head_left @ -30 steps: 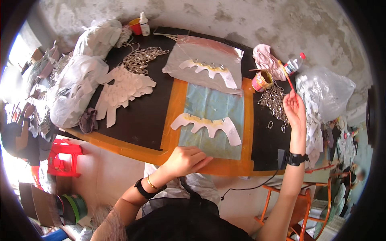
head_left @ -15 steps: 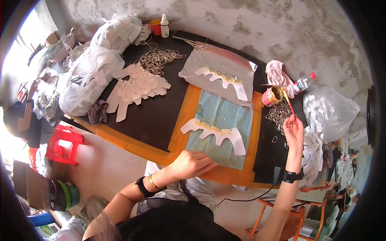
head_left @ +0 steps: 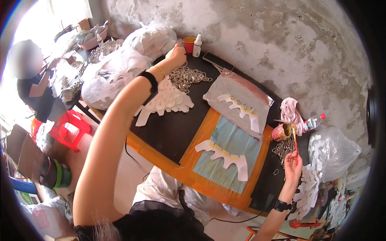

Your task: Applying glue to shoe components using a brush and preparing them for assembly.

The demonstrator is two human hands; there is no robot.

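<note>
My right hand (head_left: pixel 293 165) grips a thin brush (head_left: pixel 295 142) by its red handle. The brush's yellow-coated end points up beside an open tin (head_left: pixel 280 131) smeared with yellow. My left arm stretches across the table's left side, and my left hand (head_left: pixel 176 57) is at the far edge, beside a red cup (head_left: pixel 189 44) and a bulging white bag (head_left: pixel 150 40); its fingertips are hidden. A white scalloped strip (head_left: pixel 223 156) with a yellowish upper edge lies on a blue sheet (head_left: pixel 217 176). A second strip (head_left: pixel 241 109), bearing several metal rings, rests on clear plastic film (head_left: pixel 217 86).
A pile of metal rings (head_left: pixel 187 78) and stacked white cutouts (head_left: pixel 169 100) lie left. More rings (head_left: pixel 283 148) sit below the tin. A pink cloth (head_left: pixel 291 110), a bottle (head_left: pixel 313 122) and a clear bag (head_left: pixel 333 152) stand right. Another person (head_left: pixel 34 88) is far left.
My left hand has moved from the table's front edge to the far left beside the red cup. My right hand still holds the brush by the tin. The view has turned left.
</note>
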